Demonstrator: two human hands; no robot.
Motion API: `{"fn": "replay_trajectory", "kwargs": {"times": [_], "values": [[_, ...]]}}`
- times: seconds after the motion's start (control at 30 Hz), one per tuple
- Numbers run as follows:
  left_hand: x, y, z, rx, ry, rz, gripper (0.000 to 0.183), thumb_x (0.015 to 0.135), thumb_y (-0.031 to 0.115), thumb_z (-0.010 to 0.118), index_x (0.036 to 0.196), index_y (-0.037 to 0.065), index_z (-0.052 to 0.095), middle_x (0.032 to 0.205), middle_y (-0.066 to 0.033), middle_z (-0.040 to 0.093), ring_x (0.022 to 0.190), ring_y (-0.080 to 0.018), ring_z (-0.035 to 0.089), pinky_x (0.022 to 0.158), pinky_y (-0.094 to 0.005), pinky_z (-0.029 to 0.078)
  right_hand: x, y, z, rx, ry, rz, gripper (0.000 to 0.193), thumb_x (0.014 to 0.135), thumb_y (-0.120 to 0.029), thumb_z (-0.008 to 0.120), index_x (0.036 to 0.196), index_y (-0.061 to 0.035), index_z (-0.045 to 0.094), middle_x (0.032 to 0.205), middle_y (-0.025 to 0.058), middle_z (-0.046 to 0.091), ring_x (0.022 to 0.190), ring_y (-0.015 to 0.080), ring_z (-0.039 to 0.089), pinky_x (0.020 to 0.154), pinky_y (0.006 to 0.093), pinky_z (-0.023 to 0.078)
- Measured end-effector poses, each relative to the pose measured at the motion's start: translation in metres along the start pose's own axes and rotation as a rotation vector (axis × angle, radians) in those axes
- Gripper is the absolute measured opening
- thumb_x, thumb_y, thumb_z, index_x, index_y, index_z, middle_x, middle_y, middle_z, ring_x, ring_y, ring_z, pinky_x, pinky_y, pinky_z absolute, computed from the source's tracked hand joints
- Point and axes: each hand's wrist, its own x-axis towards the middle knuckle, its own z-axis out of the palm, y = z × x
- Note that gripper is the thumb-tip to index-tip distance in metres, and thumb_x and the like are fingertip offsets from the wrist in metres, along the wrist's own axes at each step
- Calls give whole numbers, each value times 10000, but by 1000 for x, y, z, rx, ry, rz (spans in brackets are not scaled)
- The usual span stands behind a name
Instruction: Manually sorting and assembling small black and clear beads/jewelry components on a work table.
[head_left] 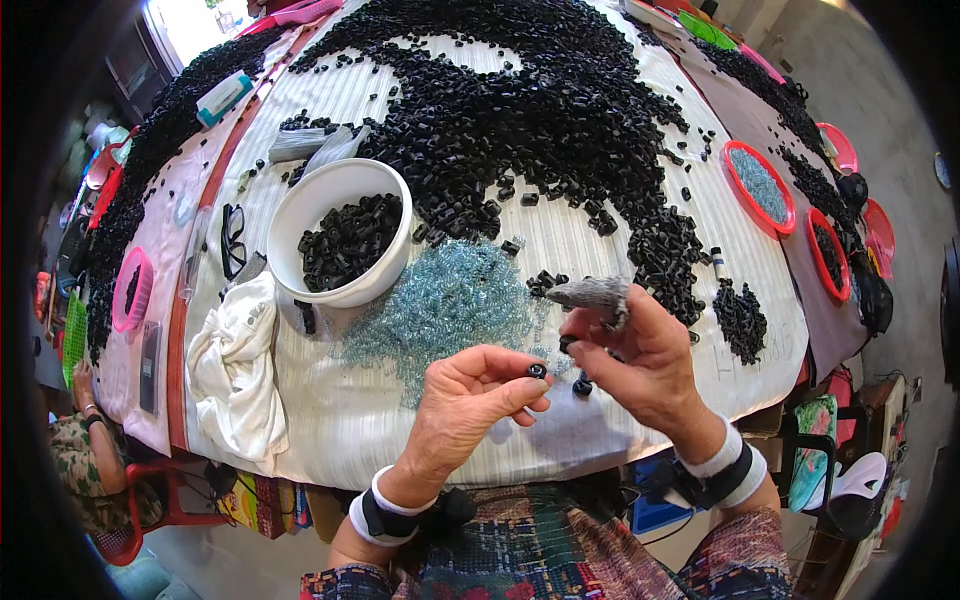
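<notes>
Pinched between the thumb and fingers of my left hand (470, 400) is a small black cylindrical piece (537, 371) with a hole in its end. My right hand (640, 370) is closed on a grey tapered bundle (592, 293), whose material I cannot make out. Another black piece (568, 343) sits at the fingertips of that hand. Just below and between the hands is one more black piece (582, 386); whether it is held or lying there I cannot tell. A pile of tiny translucent pale-blue pieces (450, 300) spreads on the cloth beyond my left hand.
A white bowl (285, 240) holds more black pieces, with a large black heap (520, 120) behind it. Crumpled white cloth (235, 370) and eyeglasses (232, 240) lie left. At right are a small black pile (740, 320) and red-rimmed trays (735, 185). Another person's arm (95, 440) shows far left.
</notes>
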Motion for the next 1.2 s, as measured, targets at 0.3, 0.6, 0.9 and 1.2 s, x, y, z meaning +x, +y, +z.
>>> {"fn": "replay_trajectory", "kwargs": {"times": [0.3,0.6,0.9,1.2], "values": [[-11,4,10,20,33,102,171,802,-34,661,960,-52,599,876,-176,672,733,-186,671,626,-262,562,-15,-12,16,290,45,0,337,805,86,615,1125,7,546,978,81,631,917,119,600,794,254,519],[-13,5,13,100,75,120,166,787,-62,670,936,-66,597,824,-149,671,712,-181,671,637,-265,566,-18,-2,18,105,-3,-65,361,791,103,633,1130,16,543,986,100,652,929,144,622,823,288,512],[-11,1,7,174,76,133,164,787,-53,677,932,-72,604,817,-145,670,714,-177,671,640,-262,567,-18,2,23,131,77,-13,282,784,40,656,1056,-17,610,896,69,678,841,110,641,741,244,528],[-9,0,4,104,92,108,158,787,-54,675,931,-68,611,810,-143,669,695,-169,665,625,-255,562,-18,10,27,-36,120,-93,236,775,3,679,1004,-27,629,846,73,693,761,138,670,687,253,536]]}}
